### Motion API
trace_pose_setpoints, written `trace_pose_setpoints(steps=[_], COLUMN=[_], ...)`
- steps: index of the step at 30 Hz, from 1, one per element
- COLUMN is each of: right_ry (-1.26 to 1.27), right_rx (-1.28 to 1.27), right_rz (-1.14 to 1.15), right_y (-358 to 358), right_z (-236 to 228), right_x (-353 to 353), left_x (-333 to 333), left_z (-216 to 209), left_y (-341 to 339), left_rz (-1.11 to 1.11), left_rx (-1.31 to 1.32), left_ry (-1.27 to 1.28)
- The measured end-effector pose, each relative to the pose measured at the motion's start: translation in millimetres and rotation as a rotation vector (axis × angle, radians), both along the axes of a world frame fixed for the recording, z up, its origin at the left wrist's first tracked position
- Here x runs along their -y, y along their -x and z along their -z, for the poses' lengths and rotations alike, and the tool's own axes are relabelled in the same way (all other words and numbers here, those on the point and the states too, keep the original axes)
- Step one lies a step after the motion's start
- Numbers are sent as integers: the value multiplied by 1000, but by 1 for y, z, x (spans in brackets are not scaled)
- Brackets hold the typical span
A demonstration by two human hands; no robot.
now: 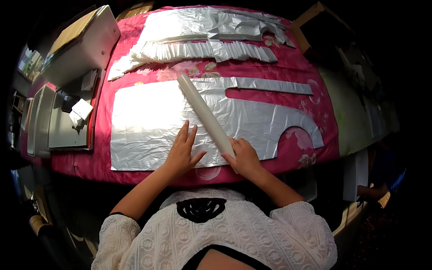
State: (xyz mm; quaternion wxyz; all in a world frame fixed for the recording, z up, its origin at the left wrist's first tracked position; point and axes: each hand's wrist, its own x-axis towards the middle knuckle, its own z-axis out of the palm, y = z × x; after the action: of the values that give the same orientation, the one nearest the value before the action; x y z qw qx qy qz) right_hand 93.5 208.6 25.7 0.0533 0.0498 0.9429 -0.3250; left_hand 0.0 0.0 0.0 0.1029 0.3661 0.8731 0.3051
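Note:
A white plastic apron (148, 121), thin and creased, lies spread flat before me, with a curved cutout and a long strap at its right. A smooth, pale rod or tube (202, 110) rests slantwise across it, its far end to the left. My right hand (243, 157) is closed around the near end of this rod. Flat on the plastic, just left of the rod, my left hand (181, 150) has its fingers stretched out and holds nothing. Whether the rod is solid or hollow does not show.
Farther back lie a row of folded white plastic pieces (175, 51) and a stack of white sheets (180, 27) on the pink flowered cloth (123, 90). At left are a tray (65, 130) with crumpled paper and a white box (90, 40). A cardboard box (310, 27) stands back right.

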Motion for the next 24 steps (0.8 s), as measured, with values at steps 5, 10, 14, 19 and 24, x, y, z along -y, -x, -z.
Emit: trace_pose_setpoints(steps=[5,10,14,19,24], right_ry=[-28,-392,-542,-534,-214], right_rx=[-360,-382,-355,-491,-640], right_rz=[-208,53,498,613,542], right_y=[-17,0,-36,-53,-17], right_z=[32,53,59,56,2], right_x=[-8,-157,-268,-271,-151], left_x=[-37,-64,-74,-81,-82], left_z=[9,6,0,-3,-5], left_y=[-17,-24,-27,-31,-33], left_rz=[30,45,63,56,13], left_rx=[-92,-193,-175,-230,-106], left_ry=[-123,0,20,41,-253])
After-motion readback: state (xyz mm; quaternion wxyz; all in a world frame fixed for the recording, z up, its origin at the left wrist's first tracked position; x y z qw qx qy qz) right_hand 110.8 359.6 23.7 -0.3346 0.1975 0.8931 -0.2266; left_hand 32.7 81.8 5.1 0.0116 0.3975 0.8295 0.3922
